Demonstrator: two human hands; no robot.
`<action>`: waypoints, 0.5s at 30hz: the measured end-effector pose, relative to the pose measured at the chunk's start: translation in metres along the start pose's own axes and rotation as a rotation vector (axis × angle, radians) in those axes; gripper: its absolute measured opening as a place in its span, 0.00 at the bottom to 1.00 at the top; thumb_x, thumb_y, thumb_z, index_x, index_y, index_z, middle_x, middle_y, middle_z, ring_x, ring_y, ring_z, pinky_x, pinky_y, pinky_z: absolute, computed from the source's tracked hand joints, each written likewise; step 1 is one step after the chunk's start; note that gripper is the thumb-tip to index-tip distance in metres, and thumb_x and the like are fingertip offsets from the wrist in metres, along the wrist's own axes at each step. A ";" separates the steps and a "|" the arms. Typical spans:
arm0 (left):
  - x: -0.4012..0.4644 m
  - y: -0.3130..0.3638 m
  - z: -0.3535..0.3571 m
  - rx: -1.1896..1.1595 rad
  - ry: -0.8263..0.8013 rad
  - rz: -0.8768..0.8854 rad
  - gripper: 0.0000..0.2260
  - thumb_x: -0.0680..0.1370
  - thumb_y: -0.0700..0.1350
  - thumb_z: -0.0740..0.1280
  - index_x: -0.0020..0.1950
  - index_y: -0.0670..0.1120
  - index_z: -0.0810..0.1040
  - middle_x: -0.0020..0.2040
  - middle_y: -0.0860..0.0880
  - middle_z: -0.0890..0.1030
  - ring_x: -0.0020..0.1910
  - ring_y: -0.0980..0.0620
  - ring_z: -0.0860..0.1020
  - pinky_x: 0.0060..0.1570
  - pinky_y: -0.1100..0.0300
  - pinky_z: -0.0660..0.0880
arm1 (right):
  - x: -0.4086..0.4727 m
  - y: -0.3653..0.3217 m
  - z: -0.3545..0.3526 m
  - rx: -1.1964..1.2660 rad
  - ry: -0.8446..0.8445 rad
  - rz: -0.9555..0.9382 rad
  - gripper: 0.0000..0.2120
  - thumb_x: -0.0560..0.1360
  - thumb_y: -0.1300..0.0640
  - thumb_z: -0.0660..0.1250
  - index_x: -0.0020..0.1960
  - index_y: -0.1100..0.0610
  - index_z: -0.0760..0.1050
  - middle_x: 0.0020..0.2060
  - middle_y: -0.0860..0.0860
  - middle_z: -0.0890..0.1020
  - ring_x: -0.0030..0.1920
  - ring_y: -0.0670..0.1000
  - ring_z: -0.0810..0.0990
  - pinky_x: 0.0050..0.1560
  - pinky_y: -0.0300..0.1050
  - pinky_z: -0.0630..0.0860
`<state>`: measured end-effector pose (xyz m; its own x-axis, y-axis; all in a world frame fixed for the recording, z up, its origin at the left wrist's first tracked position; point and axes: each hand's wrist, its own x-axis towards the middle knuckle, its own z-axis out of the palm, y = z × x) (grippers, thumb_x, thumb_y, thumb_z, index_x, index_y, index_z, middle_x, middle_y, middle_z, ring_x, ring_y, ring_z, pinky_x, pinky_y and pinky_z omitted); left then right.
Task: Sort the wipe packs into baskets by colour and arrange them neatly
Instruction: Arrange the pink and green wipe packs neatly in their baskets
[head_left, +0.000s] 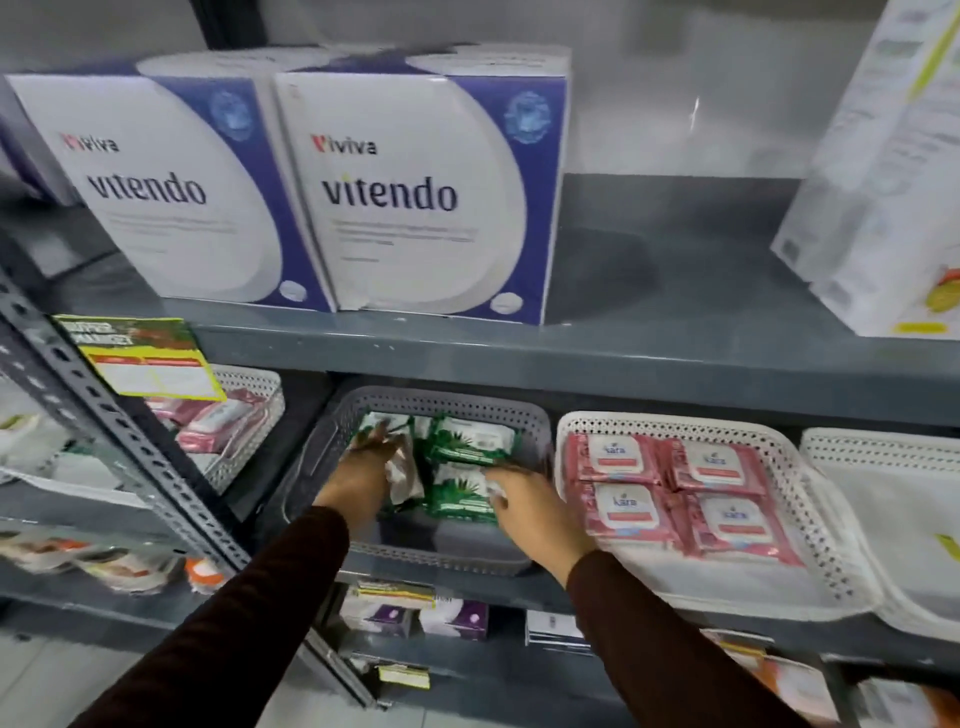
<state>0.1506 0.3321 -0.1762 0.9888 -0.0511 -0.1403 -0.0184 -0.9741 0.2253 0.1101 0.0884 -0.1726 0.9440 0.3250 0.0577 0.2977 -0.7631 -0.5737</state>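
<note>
Grey perforated plastic basket (441, 402): my left hand (363, 473) grasps white-backed pack (405, 475) inside; right hand (535, 506) nearer, fingers on green wipe pack (457, 501), grip unclear.

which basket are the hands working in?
The grey basket in the middle, holding green wipe packs; both hands, left and right, are inside it. The white basket to its right holds pink packs, untouched.

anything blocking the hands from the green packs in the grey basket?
Nothing visible. Both hands are already inside the grey basket: the left hand on the left green packs, the right hand at the front pack's edge. The shelf above leaves room.
</note>
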 end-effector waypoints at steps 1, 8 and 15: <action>0.003 -0.001 -0.002 0.014 0.009 0.009 0.33 0.74 0.28 0.61 0.77 0.48 0.62 0.80 0.46 0.47 0.78 0.43 0.48 0.73 0.59 0.52 | 0.008 -0.002 0.007 -0.021 -0.056 0.012 0.22 0.76 0.66 0.62 0.69 0.54 0.73 0.61 0.59 0.81 0.58 0.59 0.80 0.56 0.51 0.78; 0.009 -0.014 -0.015 -0.178 0.264 -0.240 0.13 0.79 0.42 0.63 0.60 0.38 0.75 0.57 0.37 0.81 0.56 0.39 0.79 0.49 0.54 0.73 | 0.024 0.010 0.035 -0.130 -0.164 0.069 0.33 0.72 0.76 0.58 0.72 0.50 0.69 0.68 0.59 0.75 0.60 0.58 0.79 0.62 0.52 0.75; 0.009 -0.004 0.005 -0.421 0.061 -0.416 0.51 0.70 0.65 0.71 0.76 0.38 0.47 0.64 0.35 0.75 0.62 0.38 0.75 0.59 0.52 0.73 | 0.025 0.010 0.039 -0.110 -0.183 0.099 0.33 0.75 0.76 0.56 0.74 0.52 0.65 0.77 0.52 0.62 0.71 0.54 0.70 0.69 0.45 0.68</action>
<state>0.1589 0.3346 -0.1827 0.9074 0.3409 -0.2456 0.4202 -0.7378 0.5283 0.1310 0.1104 -0.2092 0.9306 0.3341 -0.1492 0.2284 -0.8490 -0.4764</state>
